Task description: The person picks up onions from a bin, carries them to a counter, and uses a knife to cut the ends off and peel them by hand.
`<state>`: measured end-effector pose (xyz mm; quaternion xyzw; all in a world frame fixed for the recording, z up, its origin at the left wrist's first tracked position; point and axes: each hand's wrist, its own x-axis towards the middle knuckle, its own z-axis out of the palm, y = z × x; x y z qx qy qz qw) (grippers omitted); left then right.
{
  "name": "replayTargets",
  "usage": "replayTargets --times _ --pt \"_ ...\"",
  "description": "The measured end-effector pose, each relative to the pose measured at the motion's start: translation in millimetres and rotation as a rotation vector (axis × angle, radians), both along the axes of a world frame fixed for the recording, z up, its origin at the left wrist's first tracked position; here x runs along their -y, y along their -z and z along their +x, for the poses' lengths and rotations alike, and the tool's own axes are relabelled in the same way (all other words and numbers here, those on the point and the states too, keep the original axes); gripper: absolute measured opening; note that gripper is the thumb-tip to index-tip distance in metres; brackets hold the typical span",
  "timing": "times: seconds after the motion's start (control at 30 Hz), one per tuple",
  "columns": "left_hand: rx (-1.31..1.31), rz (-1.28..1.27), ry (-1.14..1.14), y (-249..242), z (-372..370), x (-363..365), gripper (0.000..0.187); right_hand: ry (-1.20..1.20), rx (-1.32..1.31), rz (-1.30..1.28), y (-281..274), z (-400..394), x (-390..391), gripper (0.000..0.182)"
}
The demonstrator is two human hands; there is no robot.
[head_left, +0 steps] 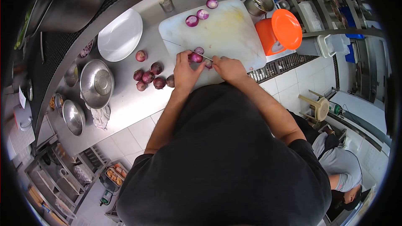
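My right hand (229,68) is closed around a knife (202,55), its thin blade pointing left across the near edge of the white cutting board (217,29). Under the blade lies a purple-red onion (195,58). My left hand (184,70) curves round the onion's left side, thumb and fingers bent toward it. A peeled onion piece (199,50) sits just beyond the blade. Another small piece (208,63) is partly hidden by my right fingers. Toward the board's far edge rest several peeled onions (202,14). Unpeeled red onions (148,76) are grouped on the steel counter to the left.
An orange scale (268,35) and a metal pot (258,3) stand right of the board. On the left are a white plate (120,35), steel bowls (96,83) and a cloth (100,116). A tin can (166,3) stands behind. Another person (339,163) is at lower right.
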<state>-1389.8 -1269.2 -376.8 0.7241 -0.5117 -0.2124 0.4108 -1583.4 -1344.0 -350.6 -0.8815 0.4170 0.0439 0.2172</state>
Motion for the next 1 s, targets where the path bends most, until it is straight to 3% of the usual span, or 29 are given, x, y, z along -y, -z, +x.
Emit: replayTargets --times 0.13,0.37,0.43,0.53,0.73,1.0 --pt "-0.04 0.014 0.018 11 5 2 0.059 0.019 0.023 0.007 1 -2 -2 0.022" --pt "-0.797 -0.036 0.054 36 18 -5 0.051 0.071 0.071 0.045 4 -9 -4 0.024" --pt "-0.929 -0.014 0.076 29 21 -6 0.047 0.081 0.078 0.053 1 -10 -3 0.024" --pt "-1.36 -0.036 0.052 17 22 -6 0.049 0.113 0.065 0.063 -5 -13 -2 0.025" --pt "-1.632 -0.033 0.109 -3 34 -7 0.054 0.135 0.11 0.02 -31 -24 -5 0.026" --pt "-1.714 -0.055 0.098 -5 38 -3 0.056 0.205 0.201 0.008 -70 -25 -6 0.025"
